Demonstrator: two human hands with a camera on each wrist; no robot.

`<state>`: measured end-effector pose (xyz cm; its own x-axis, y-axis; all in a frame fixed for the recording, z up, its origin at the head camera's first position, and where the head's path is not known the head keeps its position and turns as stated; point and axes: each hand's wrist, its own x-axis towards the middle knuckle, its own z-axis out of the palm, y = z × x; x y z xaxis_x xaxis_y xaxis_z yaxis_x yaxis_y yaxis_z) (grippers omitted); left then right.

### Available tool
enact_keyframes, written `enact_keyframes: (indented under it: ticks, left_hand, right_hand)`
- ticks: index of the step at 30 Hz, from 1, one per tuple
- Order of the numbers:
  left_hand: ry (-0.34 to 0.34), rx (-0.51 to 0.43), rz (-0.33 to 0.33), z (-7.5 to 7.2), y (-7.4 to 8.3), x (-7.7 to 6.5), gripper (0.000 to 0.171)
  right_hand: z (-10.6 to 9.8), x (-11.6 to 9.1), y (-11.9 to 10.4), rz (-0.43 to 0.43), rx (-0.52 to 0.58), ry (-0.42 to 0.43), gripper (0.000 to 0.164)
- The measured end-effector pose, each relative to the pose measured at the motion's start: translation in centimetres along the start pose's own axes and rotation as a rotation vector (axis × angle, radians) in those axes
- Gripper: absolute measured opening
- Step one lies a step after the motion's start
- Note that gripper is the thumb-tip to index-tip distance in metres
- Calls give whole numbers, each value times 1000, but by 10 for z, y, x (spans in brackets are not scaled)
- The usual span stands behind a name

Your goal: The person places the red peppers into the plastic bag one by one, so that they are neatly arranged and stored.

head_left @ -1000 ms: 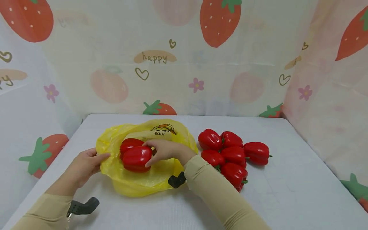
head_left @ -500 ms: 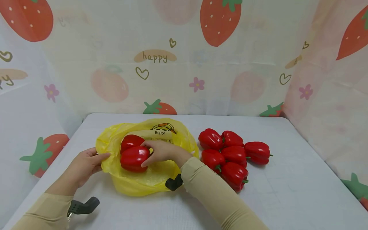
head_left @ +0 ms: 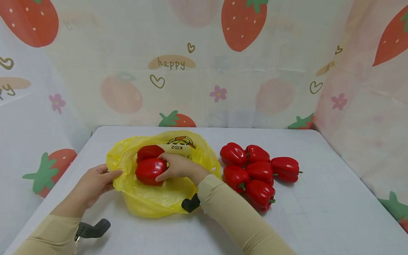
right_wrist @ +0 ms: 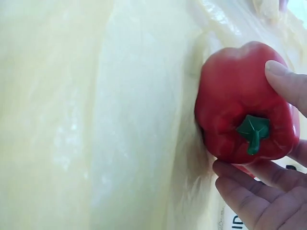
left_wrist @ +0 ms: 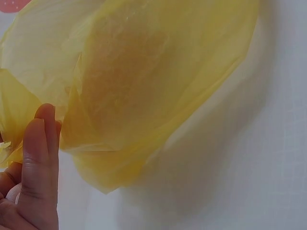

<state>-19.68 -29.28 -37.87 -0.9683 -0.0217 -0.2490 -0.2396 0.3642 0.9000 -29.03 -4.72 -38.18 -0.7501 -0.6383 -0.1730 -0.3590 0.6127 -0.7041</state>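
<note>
A yellow plastic bag with printing inside lies on the table, its mouth spread wide. My left hand pinches the bag's left rim between thumb and fingers; in the left wrist view those fingers stand beside the yellow film. Inside the bag, my right hand grips a red bell pepper from its right side. The right wrist view shows this pepper's green stem, with the thumb on one side and fingers on the other. Behind it, a second red bell pepper is in the bag.
Several red bell peppers are grouped to the right of the bag, one at the group's right edge. A white table carries everything. Strawberry-patterned cloth hangs behind it and at the sides.
The gripped bell pepper first shifts slightly left, then a little up in the head view. My right hand and forearm move left with it. My left hand stays on the bag's rim.
</note>
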Motion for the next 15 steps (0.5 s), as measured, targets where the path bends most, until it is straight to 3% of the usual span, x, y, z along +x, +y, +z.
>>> enact_keyframes:
  ticks: [8, 15]
  left_hand:
    - [8, -9, -21, 0, -1, -1, 72]
    - [6, -24, -5, 0, 1, -1, 71]
  right_hand:
    - [2, 1, 2, 22, 36, 40, 60]
    - [6, 5, 1, 12, -9, 93, 53]
